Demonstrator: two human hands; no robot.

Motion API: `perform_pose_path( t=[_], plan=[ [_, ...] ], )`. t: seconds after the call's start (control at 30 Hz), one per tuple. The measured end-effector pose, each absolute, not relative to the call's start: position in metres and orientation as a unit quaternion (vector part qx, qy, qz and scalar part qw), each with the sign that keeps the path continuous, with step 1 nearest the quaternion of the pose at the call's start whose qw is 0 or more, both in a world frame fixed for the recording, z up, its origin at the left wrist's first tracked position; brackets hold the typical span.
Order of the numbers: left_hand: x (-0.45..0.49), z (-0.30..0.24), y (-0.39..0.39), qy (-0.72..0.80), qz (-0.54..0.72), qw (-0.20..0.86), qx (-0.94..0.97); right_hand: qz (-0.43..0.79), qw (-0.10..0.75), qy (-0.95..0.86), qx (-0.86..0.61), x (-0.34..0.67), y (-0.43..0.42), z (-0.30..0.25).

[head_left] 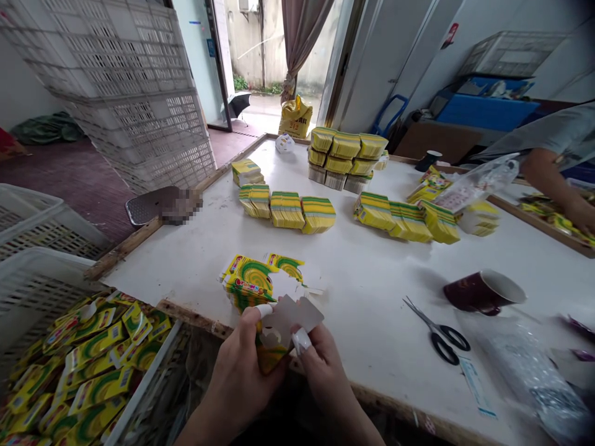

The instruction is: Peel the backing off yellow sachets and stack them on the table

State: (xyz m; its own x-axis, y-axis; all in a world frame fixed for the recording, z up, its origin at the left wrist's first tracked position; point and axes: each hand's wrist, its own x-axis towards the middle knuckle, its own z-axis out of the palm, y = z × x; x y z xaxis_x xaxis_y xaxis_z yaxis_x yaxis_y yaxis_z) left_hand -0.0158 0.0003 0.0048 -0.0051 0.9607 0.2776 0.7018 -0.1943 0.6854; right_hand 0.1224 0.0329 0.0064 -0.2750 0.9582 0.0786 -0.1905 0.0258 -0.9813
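Near the table's front edge, my left hand (248, 353) is closed around a small yellow carton (269, 358) whose grey-white inner flaps stand up. My right hand (318, 359) pinches a flap of the same carton with its thumb and fingers. White wrapping covers the tips of both thumbs. Just beyond my hands, a stack of flat yellow-and-green cartons (248, 279) lies on the white table (353, 310), with another flat carton (287, 265) beside it. The carton's lower part is partly hidden by my fingers.
Bundles of flat cartons (281, 209) stand in rows across the table. To the right lie scissors (437, 331), a dark mug (474, 291) and clear plastic (534, 378). Filled cartons (93, 371) heap in a white crate (144, 384) at lower left. A co-worker's arm (553, 179) reaches in at right.
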Motion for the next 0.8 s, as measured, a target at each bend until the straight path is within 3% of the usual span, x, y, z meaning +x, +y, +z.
perform_pose_path(
  t=[0.2,0.37,0.53,0.67,0.8],
  plan=[
    [-0.006,0.003,-0.001,0.584,0.353,0.236,0.692,0.632,0.447,-0.512,-0.372,0.114,0.035,0.000],
    [-0.015,0.010,0.006,0.565,0.308,0.276,0.713,0.564,0.415,-0.624,-0.345,0.121,0.032,0.001],
    [-0.019,-0.005,0.006,0.532,0.358,0.162,0.750,0.410,0.340,-0.789,-0.306,0.132,0.029,0.004],
    [-0.021,-0.013,0.003,0.586,0.340,0.123,0.725,0.355,0.410,-0.771,-0.333,0.138,0.033,-0.001],
    [-0.031,-0.001,0.005,0.620,0.305,0.163,0.704,0.329,0.398,-0.789,-0.334,0.150,0.032,0.000]
  ],
)
